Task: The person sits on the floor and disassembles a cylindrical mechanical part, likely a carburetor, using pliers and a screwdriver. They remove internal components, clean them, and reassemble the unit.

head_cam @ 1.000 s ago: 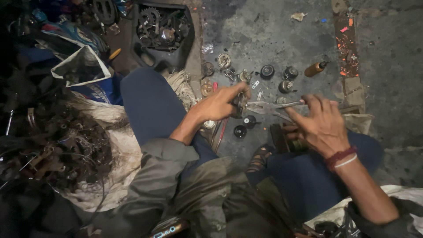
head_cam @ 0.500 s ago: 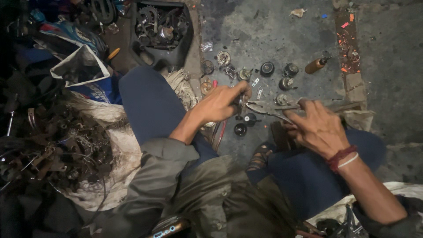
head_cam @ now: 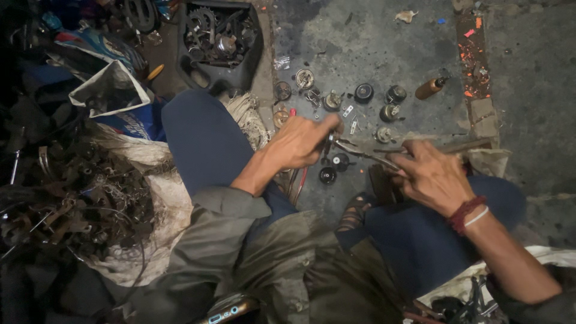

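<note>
Pliers (head_cam: 366,157) gripped by right hand (head_cam: 429,177), left hand (head_cam: 303,141) still pinching small part, barely moved

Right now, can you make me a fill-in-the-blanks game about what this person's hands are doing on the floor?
1. The right hand grips a pair of ____.
2. The left hand pinches a small part at the tool's ____.
3. The small brown bottle lies on the ____ floor.
4. The black crate holds metal ____.

Missing words: pliers; tip; concrete; gears
</note>
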